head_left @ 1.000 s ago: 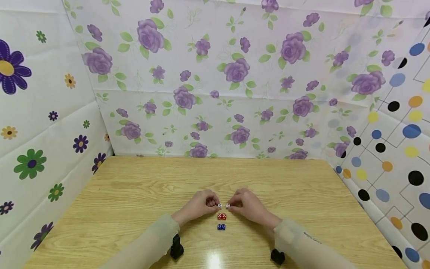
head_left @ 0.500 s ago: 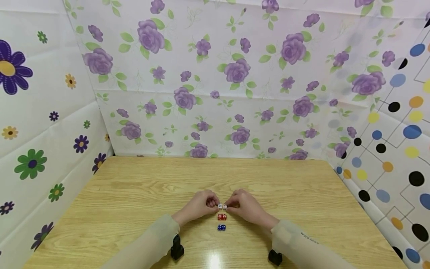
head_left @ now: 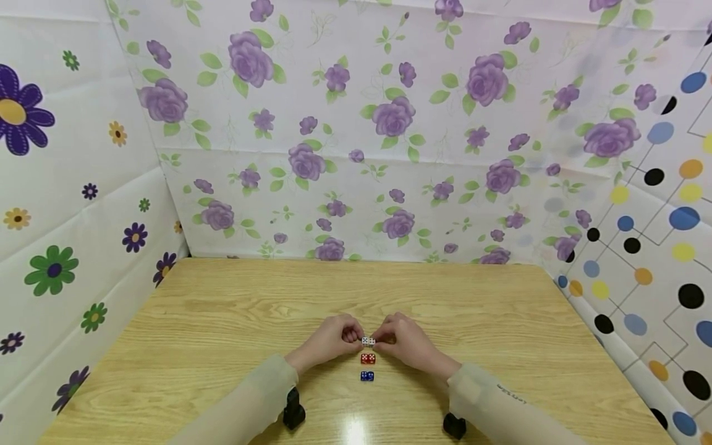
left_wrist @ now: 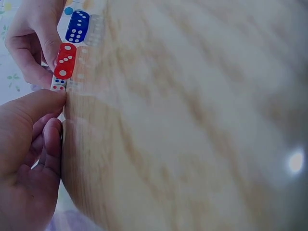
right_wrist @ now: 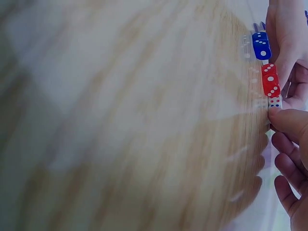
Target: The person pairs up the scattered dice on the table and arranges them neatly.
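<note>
Two white dice (head_left: 369,342) sit side by side on the table, their facing sides meeting in the head view. From the left, my left hand (head_left: 335,335) holds the left white die at its fingertips, the other fingers curled in. My right hand (head_left: 408,343) pinches the right one between thumb and forefinger. Nearer to me lies a pair of red dice (head_left: 368,358), and nearer still a pair of blue dice (head_left: 367,376); both pairs stand close together in line with the white ones. The left wrist view shows the left thumb (left_wrist: 45,102) right at a white die.
The wood-grain table (head_left: 233,303) runs back to a flowered cloth (head_left: 356,185). Patterned cloths hang at the left (head_left: 83,247) and right sides. Black wrist devices, one on the left arm (head_left: 293,411) and one on the right arm (head_left: 455,425), hang beneath the sleeves.
The right hand has slid its white die leftward, closing the gap to the other white die. The left hand, the red dice and the blue dice have stayed put.
</note>
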Tool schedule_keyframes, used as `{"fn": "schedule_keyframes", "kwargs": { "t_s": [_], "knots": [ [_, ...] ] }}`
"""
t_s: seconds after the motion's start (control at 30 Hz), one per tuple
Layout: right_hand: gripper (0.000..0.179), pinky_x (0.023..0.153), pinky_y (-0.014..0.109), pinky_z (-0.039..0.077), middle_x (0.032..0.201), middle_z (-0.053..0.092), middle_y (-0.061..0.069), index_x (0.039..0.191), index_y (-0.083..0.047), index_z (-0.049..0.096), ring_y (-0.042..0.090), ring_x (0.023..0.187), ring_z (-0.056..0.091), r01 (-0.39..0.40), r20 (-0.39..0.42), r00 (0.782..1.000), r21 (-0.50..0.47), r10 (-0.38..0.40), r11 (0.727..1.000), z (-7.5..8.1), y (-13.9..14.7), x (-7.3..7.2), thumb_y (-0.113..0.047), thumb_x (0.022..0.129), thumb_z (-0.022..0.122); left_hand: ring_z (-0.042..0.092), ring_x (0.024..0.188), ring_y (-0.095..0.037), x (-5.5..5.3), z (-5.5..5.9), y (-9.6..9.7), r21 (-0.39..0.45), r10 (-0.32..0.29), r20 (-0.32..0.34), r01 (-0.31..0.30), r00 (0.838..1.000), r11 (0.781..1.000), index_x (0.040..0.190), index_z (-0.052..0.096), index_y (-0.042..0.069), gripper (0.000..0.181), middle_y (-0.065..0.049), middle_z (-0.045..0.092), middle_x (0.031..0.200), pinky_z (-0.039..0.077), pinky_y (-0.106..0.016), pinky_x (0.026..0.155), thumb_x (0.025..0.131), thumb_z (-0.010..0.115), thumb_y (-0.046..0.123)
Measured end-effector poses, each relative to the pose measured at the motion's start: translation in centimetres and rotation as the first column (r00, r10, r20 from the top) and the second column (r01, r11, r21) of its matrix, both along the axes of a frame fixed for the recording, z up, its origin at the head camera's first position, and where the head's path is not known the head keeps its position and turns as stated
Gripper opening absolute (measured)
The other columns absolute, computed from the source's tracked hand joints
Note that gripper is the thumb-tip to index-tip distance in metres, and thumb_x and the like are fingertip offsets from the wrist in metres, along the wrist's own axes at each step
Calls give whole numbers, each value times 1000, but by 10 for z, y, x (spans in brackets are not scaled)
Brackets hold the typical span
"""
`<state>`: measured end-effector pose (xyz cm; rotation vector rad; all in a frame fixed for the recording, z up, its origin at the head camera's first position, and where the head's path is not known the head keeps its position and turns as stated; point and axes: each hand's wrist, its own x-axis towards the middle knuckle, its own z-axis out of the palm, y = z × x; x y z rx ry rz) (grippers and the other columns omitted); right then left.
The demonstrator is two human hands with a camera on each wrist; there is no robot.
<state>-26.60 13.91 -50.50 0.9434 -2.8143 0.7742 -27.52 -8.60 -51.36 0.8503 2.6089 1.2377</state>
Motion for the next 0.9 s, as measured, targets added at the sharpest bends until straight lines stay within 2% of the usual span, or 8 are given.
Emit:
{"fn": "schedule_keyframes", "kwargs": {
  "t_s": [0.4, 0.67, 0.9],
  "knots": [
    [12, 71, 20, 44, 92, 67, -11, 98, -23, 78, 6, 84, 52, 8, 9, 1000, 2, -8, 1000, -1, 0, -1, -28, 86, 77, 54, 72, -2, 1, 1, 0, 4, 1, -19, -1, 1000, 1000, 90, 69, 11, 8, -1, 64, 85, 49, -18, 67, 85, 76, 10],
    [12, 70, 20, 43, 91, 67, -11, 98, -23, 78, 5, 84, 51, 6, 3, 1000, 3, -6, 1000, -3, 1, -1, -27, 86, 77, 54, 72, -1, 0, 0, 1, 4, 7, -15, -7, 1000, 1000, 90, 69, 11, 8, 1, 63, 84, 49, -17, 67, 85, 76, 10],
    [15, 69, 19, 42, 92, 66, -10, 100, -23, 78, 6, 82, 50, 4, 13, 1000, -18, -4, 1000, -2, 1, 0, -27, 85, 78, 57, 75, -6, 2, 0, 0, 3, 4, -21, -4, 1000, 1000, 93, 69, 8, 11, -2, 64, 87, 49, -17, 67, 85, 76, 10]
  ]
}}
